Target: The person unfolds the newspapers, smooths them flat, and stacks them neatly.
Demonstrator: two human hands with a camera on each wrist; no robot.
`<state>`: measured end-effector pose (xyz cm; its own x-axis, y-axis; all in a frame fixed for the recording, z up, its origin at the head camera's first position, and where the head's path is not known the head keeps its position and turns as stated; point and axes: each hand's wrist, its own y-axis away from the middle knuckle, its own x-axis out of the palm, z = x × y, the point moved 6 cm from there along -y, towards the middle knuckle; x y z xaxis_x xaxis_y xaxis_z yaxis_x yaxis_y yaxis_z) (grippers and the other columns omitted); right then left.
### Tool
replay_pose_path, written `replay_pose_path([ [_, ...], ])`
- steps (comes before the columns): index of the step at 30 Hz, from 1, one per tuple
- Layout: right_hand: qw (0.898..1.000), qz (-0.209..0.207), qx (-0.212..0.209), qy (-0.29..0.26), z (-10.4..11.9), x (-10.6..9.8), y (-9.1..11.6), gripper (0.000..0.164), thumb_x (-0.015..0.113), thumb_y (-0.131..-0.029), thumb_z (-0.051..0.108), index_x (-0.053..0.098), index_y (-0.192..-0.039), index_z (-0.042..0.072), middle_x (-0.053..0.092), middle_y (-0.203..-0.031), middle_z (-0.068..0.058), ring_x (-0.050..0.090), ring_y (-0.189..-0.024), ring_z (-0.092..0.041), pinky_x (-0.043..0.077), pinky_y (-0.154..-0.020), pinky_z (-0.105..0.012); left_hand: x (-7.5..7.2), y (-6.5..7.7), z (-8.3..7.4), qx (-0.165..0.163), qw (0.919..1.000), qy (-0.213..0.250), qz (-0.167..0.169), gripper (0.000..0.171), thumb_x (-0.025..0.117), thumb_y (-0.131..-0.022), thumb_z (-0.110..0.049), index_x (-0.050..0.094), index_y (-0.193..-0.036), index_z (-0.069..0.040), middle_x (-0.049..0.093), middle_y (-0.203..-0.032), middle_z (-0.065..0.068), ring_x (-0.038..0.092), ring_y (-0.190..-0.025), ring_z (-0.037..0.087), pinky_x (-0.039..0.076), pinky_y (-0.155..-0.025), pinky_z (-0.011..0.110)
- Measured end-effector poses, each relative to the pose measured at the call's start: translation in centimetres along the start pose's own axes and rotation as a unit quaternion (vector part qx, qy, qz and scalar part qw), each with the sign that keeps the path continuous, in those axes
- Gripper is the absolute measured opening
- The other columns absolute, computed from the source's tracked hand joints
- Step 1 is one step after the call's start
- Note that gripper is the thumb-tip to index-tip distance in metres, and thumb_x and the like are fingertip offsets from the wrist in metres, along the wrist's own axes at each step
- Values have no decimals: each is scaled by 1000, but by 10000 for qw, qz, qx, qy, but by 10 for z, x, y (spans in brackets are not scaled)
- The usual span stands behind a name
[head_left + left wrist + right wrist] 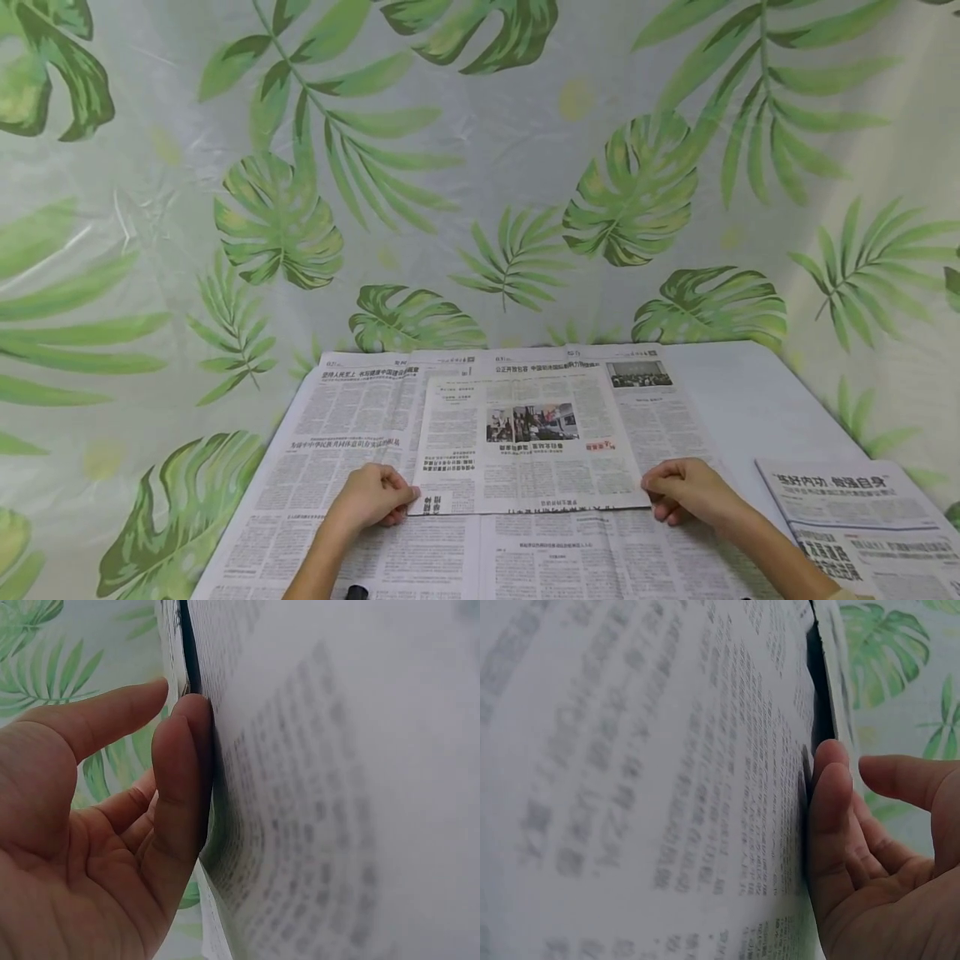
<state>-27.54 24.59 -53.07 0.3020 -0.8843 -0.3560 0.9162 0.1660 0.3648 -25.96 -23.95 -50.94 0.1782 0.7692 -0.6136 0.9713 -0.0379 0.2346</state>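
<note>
A folded newspaper [532, 450] with a colour photo lies over wider spread newspaper sheets [315, 500]. At its lower left corner, my left hand [372, 497] pinches the near edge. My right hand [690, 493] does the same at the lower right corner. In the left wrist view, the thumb of the left hand [112, 817] is above the paper edge [184, 645], with fingertips beneath it. The right wrist view shows fingertips of the right hand [885, 847] under the folded edge [829, 682], the thumb close over it. A dark gap shows below both edges.
Another folded newspaper [862, 517] lies at the right of the white table [738, 400]. A leaf-patterned curtain [517, 167] hangs behind the table and along its sides. A small black object [357, 592] shows at the bottom edge of the head view.
</note>
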Motion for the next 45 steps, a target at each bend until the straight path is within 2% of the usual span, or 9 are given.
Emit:
replay_pose_path([
  [5, 9998, -171, -1, 58, 4, -7, -5, 34, 65, -101, 19, 66, -121, -8, 69, -93, -7, 68, -69, -17, 58, -58, -32, -2, -10, 0, 25, 10000, -2, -66, 22, 82, -88, -24, 71, -89, -6, 68, -68, 3, 64, -56, 15, 55, -54, 29],
  [11, 9989, -418, -42, 199, 8, -16, -24, 40, 66, -101, 19, 61, -130, -7, 70, -92, -7, 67, -68, -17, 57, -57, -33, -3, -28, -5, 208, 9992, -203, -276, 25, 82, -88, -25, 72, -100, -6, 69, -75, 0, 63, -61, 16, 50, -57, 29],
  [16, 9950, -689, -329, 649, 17, -23, -39, 50, 68, -99, 25, 58, -138, -4, 72, -90, -8, 66, -70, -19, 55, -58, -36, -6, -47, -11, 367, 9968, -521, -490, 31, 81, -88, -27, 72, -109, -6, 67, -79, -2, 61, -66, 12, 47, -63, 28],
  [23, 9874, -975, -553, 1116, 26, -25, -61, 52, 71, -98, 29, 60, -138, -2, 74, -97, -10, 65, -72, -17, 54, -60, -35, -9, -73, -15, 349, 9965, -516, -551, 36, 79, -90, -26, 71, -116, -3, 65, -83, 0, 59, -69, 12, 46, -63, 27],
  [29, 9874, -1014, -530, 1096, 31, -26, -75, 51, 71, -98, 28, 60, -138, -3, 74, -101, -13, 66, -74, -17, 55, -61, -34, -13, -90, -17, 328, 9959, -620, -576, 49, 80, -88, -25, 66, -127, 1, 64, -89, 2, 56, -77, 15, 45, -69, 27],
  [33, 9887, -1034, -434, 994, 33, -27, -82, 52, 70, -98, 29, 60, -139, -2, 73, -106, -15, 67, -76, -17, 55, -62, -34, -13, -102, -17, 326, 9952, -696, -612, 49, 80, -89, -27, 67, -128, -1, 64, -91, 1, 56, -80, 14, 45, -73, 27],
  [39, 9897, -1093, -360, 853, 36, -24, -97, 55, 70, -98, 33, 59, -140, -2, 73, -112, -17, 67, -74, -16, 55, -62, -32, -14, -122, -23, 388, 9932, -886, -654, 50, 76, -92, -31, 65, -133, -3, 64, -96, 4, 57, -84, 18, 47, -76, 34],
  [45, 9891, -1151, -391, 827, 41, -21, -114, 56, 69, -98, 35, 59, -141, 1, 72, -104, -14, 62, -70, -18, 53, -60, -33, -15, -139, -30, 379, 9919, -971, -730, 60, 74, -94, -35, 59, -142, -2, 63, -99, 7, 55, -87, 21, 46, -82, 40],
])
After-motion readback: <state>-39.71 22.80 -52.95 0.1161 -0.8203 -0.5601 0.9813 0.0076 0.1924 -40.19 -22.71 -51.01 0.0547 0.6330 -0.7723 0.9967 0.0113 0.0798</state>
